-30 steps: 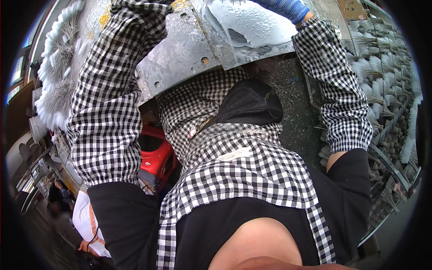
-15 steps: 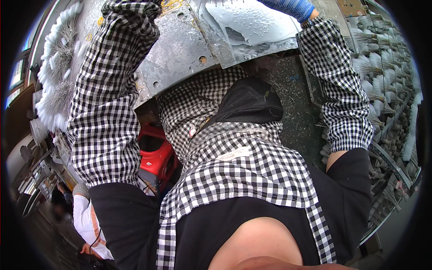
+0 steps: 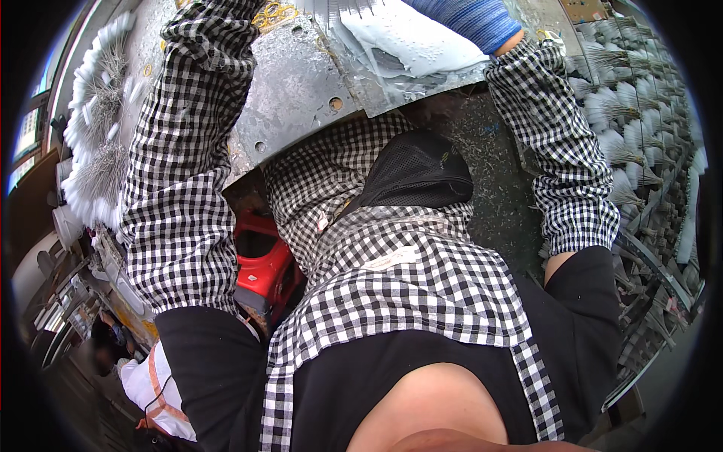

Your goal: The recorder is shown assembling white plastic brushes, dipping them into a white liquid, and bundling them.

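Note:
My right hand (image 3: 468, 18) wears a blue glove and lies at the top edge, resting on a white smeared patch (image 3: 407, 44) on a grey metal worktop (image 3: 294, 98). Its fingers are cut off by the frame. My left hand is out of sight above the frame; only its black-and-white checked sleeve (image 3: 181, 173) reaches up over the worktop. A few yellow rings (image 3: 275, 13) lie on the metal beside that sleeve. A checked apron and a black pouch (image 3: 418, 173) cover my front.
Bundles of white bristles (image 3: 94, 113) lie along the left of the worktop. A rack of white tufts on stems (image 3: 640, 143) stands at the right. A red plastic box (image 3: 263, 264) sits under the bench. Another person (image 3: 158, 384) crouches at the lower left.
My arms stay stretched up over the worktop. The view has tipped slightly, and the person at the lower left has shifted a little.

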